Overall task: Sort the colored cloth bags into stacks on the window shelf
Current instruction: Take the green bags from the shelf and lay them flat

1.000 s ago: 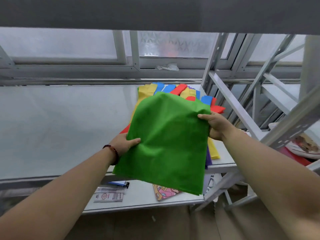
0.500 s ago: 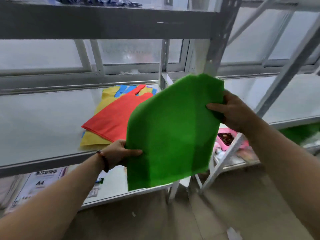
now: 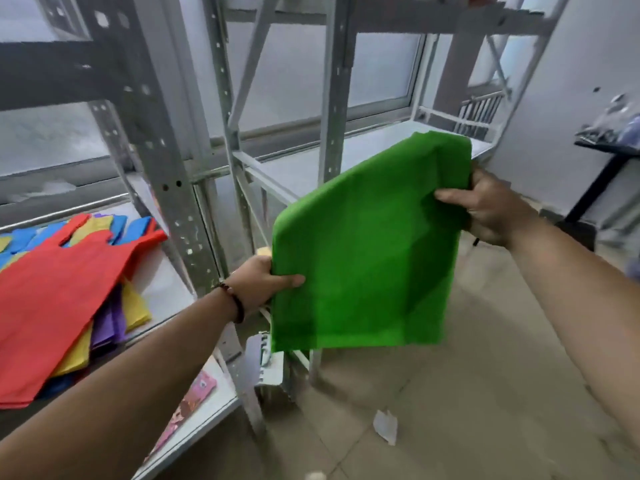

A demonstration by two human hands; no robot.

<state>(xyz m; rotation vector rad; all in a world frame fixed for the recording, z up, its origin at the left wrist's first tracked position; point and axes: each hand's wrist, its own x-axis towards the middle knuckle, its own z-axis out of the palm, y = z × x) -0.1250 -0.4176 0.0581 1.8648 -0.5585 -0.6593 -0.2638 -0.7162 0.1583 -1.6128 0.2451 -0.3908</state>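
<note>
A: Status on the green bag (image 3: 367, 251)?

B: Both hands are gripping it, off the shelf, in mid-air in front of the gray upright (image 3: 162, 161) and the right-hand shelf bay (image 3: 367, 147). Left hand (image 3: 258, 284) is pinching the lower left edge, thumb lying on the front face. Right hand (image 3: 485, 209) is clenching the upper right corner, fabric bunching under the fingers.

A: Delta from the earlier frames?

B: View is swinging right. A second ago the bag was hanging directly over the colored pile; half a second ago the pile was sitting behind and left of it. Now the pile is sitting at the far left edge, well apart from the bag, and the right bay plus floor are filling the frame. Grip points are staying the same throughout.

A: Pile contents?

B: Red bag (image 3: 59, 292) is lying on top, with yellow (image 3: 136, 306), purple (image 3: 107, 323) and blue (image 3: 124, 226) bags fanning out under it, all on the left window shelf (image 3: 166, 289).

A: Any readable text?

B: None now. The pink printed sheet (image 3: 188, 403) on the lower shelf is showing cartoon artwork only, too blurred to read. The "A4" label seen half a second ago is out of view. Beaded bracelet (image 3: 233, 301) is sitting on the left wrist.
</note>
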